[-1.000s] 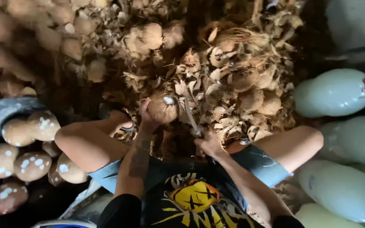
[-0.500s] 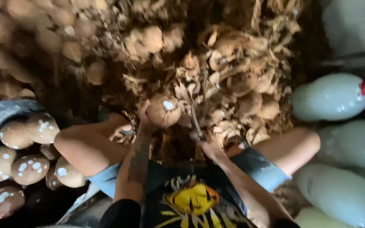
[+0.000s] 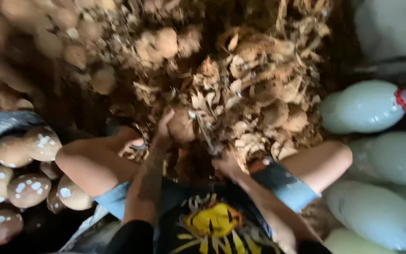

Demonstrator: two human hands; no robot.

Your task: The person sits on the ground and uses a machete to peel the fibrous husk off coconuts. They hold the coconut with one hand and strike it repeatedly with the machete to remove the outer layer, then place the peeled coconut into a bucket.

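Observation:
My left hand (image 3: 164, 130) grips a brown husked coconut (image 3: 182, 126) held between my bare knees. My right hand (image 3: 225, 163) is closed around the handle of a knife (image 3: 205, 134), whose blade points up against the right side of the coconut. Both hands sit just in front of a big heap of coconut husk scraps (image 3: 254, 99). The picture is blurred by motion, so the blade's edge is hard to make out.
Several peeled, white-flecked coconuts (image 3: 22, 171) lie in a dark tub (image 3: 1, 124) at the left. Large pale plastic bottles (image 3: 370, 106) filled with cloudy liquid lie at the right. Unpeeled coconuts (image 3: 48, 42) pile up at the top left.
The coconut has turned in my left hand, so its white cut spot no longer faces up. The knife blade stays against it, and the view has shifted slightly.

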